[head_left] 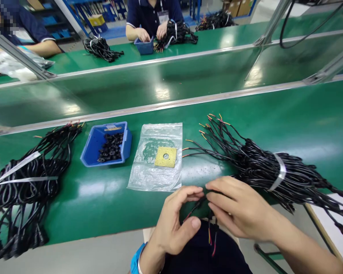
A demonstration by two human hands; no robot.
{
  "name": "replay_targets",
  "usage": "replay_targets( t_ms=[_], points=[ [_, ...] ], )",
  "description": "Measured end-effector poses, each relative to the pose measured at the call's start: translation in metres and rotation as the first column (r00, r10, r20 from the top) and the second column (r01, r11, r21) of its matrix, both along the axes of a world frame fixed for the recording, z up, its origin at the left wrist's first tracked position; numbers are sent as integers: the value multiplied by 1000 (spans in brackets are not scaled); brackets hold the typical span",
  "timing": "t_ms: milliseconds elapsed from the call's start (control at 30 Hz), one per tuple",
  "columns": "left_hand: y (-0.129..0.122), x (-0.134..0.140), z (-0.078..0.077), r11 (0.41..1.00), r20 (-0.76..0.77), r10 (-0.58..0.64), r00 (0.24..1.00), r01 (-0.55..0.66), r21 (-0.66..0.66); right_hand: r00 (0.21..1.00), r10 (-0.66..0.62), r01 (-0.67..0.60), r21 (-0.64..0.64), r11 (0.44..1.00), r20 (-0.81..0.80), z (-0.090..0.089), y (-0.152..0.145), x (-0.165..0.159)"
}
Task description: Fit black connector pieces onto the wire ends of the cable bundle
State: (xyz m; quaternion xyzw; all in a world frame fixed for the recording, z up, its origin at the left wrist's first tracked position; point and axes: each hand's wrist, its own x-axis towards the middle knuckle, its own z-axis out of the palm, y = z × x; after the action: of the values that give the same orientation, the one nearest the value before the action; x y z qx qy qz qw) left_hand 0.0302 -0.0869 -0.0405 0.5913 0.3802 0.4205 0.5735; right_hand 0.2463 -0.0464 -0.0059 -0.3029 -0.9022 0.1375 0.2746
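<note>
My right hand [234,207] is curled over the ends of several thin black cables [210,215], whose bared red and yellow wires hang down over the table's front edge. My left hand [178,220] faces it, with the thumb apart from the curved fingers. Between that thumb and the fingers runs a black cable end with a red wire [192,211]; no firm grip on it shows. The right fingertips hide part of the cables. Just beyond my right hand lies a big bundle of black cables [257,163], bound with a white tie, its orange and red wire ends pointing away to the left.
A clear plastic bag [141,175] carries a yellow square pad [160,161] with a hole. Left of it stands a blue bin [87,154] of small black parts. Another cable bundle [25,171] lies far left. A metal rail [131,113] crosses behind; co-workers sit beyond.
</note>
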Motion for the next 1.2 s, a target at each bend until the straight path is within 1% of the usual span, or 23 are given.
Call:
replay_targets(
  t_ms=[33,67,100,133,200,233,267,300,367,400,467,533,567,633,667,700,733,800,867,967,1033,1100,1200],
  points=[
    [2,1,3,999,-51,-28,998,29,25,998,-40,38,58,998,40,9,-1,11],
    [5,3,6,997,-99,-62,993,67,47,990,-113,103,110,989,87,18,1,24],
    [6,5,9,991,-135,-106,985,115,61,975,-186,161,190,968,125,24,4,38],
    [8,9,12,983,-158,-159,975,171,64,941,-276,229,231,946,196,28,8,54],
    [9,16,17,962,-172,-256,951,268,54,840,-440,342,319,884,318,27,18,83],
    [8,21,18,953,-178,-286,942,298,48,807,-476,366,337,867,350,24,23,96],
    [6,24,18,949,-187,-300,936,312,40,813,-448,350,304,886,371,20,26,106],
    [5,28,18,949,-193,-303,933,313,24,838,-410,330,264,906,360,16,28,115],
    [0,33,14,958,-175,-286,942,286,-28,833,-392,349,179,920,390,11,26,128],
    [-1,35,11,964,-151,-265,952,260,-54,831,-371,344,140,928,415,11,22,131],
    [-2,38,4,980,-79,-176,981,167,-107,824,-349,332,118,936,447,15,14,135],
    [1,40,-3,982,28,-43,999,48,-185,821,-359,313,176,933,445,22,8,129],
    [4,42,-6,970,96,20,995,4,-243,823,-374,303,228,925,427,26,6,122],
    [12,47,-8,930,229,122,966,-31,-366,829,-420,299,342,891,370,32,5,100],
    [16,49,-8,910,277,164,947,-36,-413,817,-461,322,391,862,345,34,7,86],
    [21,52,-7,893,310,202,929,-44,-448,788,-506,336,445,830,350,34,9,71],
    [25,54,-5,879,332,237,913,-57,-473,747,-537,333,479,812,392,33,11,56],
    [32,59,-2,859,357,302,884,-90,-505,688,-566,316,514,797,455,29,17,33],
    [35,62,0,838,371,354,858,-114,-534,721,-555,314,519,795,415,23,21,20],
    [37,65,-4,805,394,419,818,-135,-577,761,-556,343,521,782,334,18,21,11],
    [36,64,-9,809,430,446,785,-149,-568,766,-542,336,503,796,346,17,17,6],
    [34,62,-13,836,471,446,761,-166,-524,790,-491,305,457,835,368,14,12,-3],
    [30,51,-12,863,481,417,771,-169,-476,864,-376,246,371,895,335,7,5,-20]
  ],
)
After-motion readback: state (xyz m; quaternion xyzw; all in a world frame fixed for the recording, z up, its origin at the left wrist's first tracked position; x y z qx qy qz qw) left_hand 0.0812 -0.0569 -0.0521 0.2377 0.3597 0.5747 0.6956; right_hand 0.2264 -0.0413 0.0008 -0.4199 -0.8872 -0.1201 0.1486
